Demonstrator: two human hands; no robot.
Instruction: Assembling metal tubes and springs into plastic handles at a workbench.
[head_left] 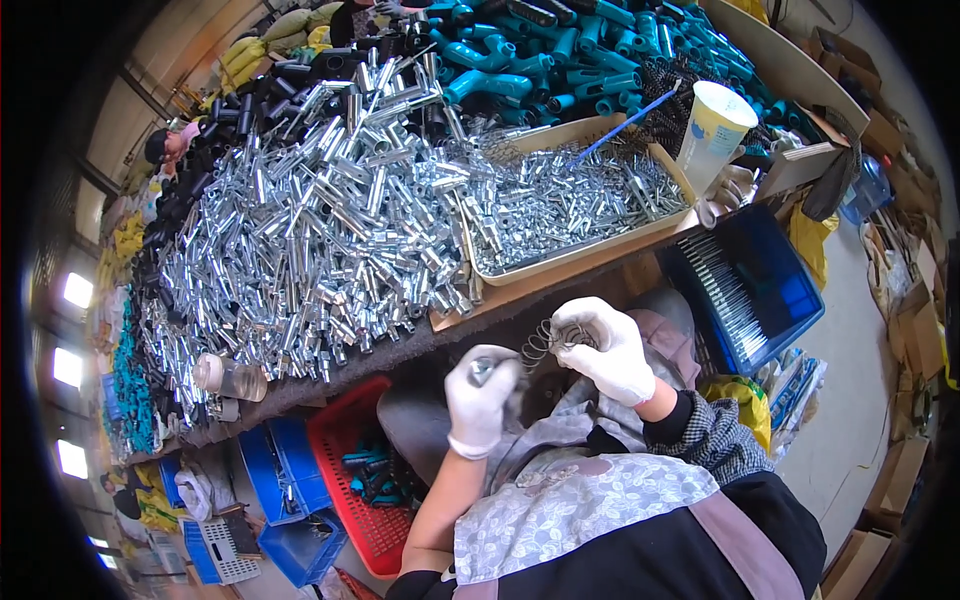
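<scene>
Both my hands wear white gloves and are raised over my lap, just in front of the bench edge. My right hand (607, 352) is closed on a thin metal coil spring (537, 346), which stretches out toward my left hand. Smeared a little by motion, my left hand (480, 398) is closed around a small silver metal part (482, 371); most of that part is hidden by the fingers. Whether the spring's left end touches the left hand is unclear. Beyond them lies a big heap of shiny metal tubular parts (320, 220).
A shallow tray (580, 258) of small metal parts sits on the bench, with a plastic cup (715, 130) beside it. Teal handle-shaped parts (560, 60) pile up behind. A clear jar (230, 377) stands left. Below are a red basket (345, 480) and a blue bin (790, 310).
</scene>
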